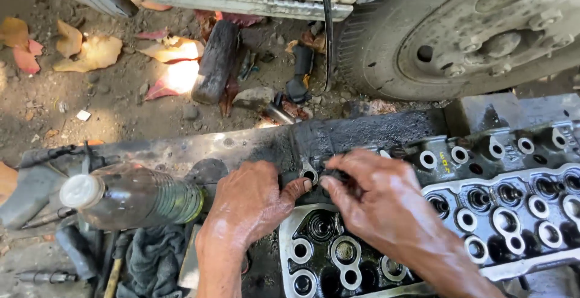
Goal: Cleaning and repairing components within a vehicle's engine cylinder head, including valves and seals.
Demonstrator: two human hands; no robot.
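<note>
While both oily hands met at the edge of an engine cylinder head (483, 213), they pinched a small metal piece (309, 172) together.

From the head view, the left hand (251, 204) and right hand (377, 198) pressed fingertips onto that piece, which sat over the head's near corner, atop a grimy black bench (241, 147). A plastic bottle (133, 196) lay just left, with a dark rag (154, 259) below it. Beyond the bench's far edge lay dirt ground (109, 99) with dry leaves (90, 53), a hammer (216, 62) and a vehicle tyre (459, 32).
</note>
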